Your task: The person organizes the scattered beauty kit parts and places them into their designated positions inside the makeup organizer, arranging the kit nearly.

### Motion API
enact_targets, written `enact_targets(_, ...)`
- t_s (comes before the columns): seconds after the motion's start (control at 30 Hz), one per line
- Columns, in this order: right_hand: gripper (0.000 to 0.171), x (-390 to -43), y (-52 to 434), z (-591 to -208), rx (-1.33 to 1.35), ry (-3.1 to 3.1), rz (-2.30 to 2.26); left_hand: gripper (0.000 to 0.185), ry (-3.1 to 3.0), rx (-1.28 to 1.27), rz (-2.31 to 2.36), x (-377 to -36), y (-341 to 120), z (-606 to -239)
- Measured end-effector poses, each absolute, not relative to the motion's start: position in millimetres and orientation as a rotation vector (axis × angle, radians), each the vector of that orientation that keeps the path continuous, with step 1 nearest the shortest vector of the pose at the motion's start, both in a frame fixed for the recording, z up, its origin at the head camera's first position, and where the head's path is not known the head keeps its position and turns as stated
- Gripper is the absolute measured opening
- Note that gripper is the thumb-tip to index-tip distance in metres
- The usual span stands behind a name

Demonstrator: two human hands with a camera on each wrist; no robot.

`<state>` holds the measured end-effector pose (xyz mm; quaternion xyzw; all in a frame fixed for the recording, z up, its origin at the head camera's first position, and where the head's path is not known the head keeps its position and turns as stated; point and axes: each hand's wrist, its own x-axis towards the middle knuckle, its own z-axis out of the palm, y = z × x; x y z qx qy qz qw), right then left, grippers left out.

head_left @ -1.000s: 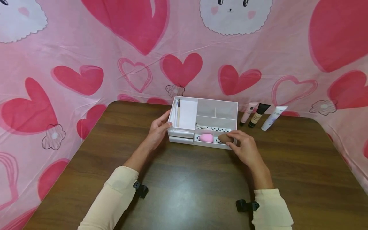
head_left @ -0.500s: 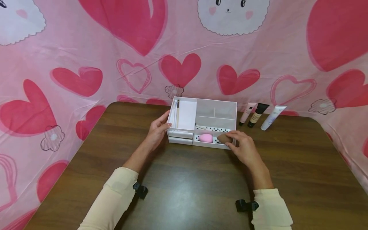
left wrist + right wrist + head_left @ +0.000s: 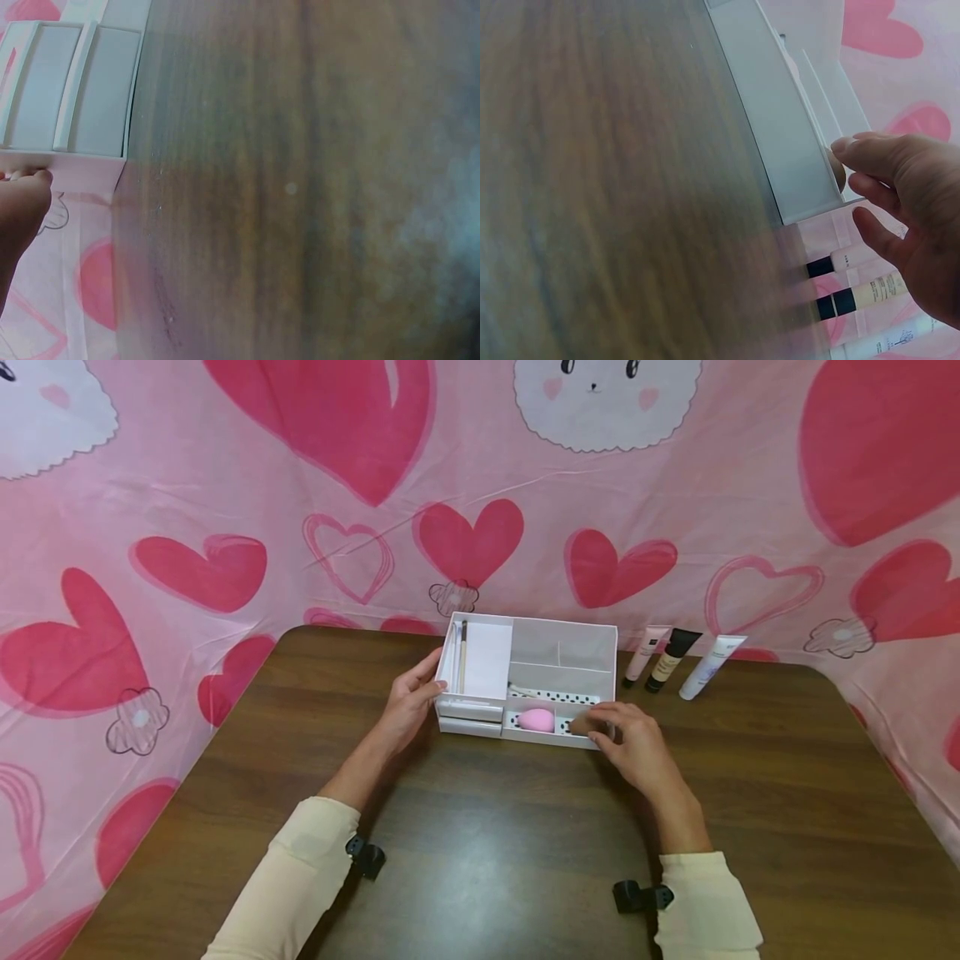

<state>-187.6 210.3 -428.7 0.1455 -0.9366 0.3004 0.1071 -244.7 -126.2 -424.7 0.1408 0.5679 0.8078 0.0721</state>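
Note:
A white makeup organizer (image 3: 480, 662) with two small drawers stands at the back of the table. My left hand (image 3: 411, 700) grips its left side, thumb at the rim; the left wrist view catches the fingers against the side wall. My right hand (image 3: 636, 739) pinches a brown makeup sponge (image 3: 581, 725) in the front right compartment, the fingers hiding much of it. In the right wrist view, the sponge (image 3: 838, 171) shows just behind the front wall under the fingertips. A pink makeup sponge (image 3: 537, 720) lies in the compartment to its left.
Thin brushes (image 3: 463, 658) lie in the organizer's left section. Right of it stand a pink tube (image 3: 646, 657), a black-capped beige tube (image 3: 673, 662) and a white tube (image 3: 712, 668). A heart-patterned pink cloth (image 3: 345, 460) hangs behind the wooden table (image 3: 450, 843).
The brown sponge has shifted under my right fingers and less of it shows. My left hand and the organizer stay in place.

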Motion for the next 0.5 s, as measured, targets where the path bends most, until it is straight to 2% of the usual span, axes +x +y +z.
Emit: enact_targets(0.5,0.025,-184.0,212.8,-423.3,0.446,-2.703,0.991,0.063,1.693,0.41,2.432,-244.2,-126.5,-423.8)
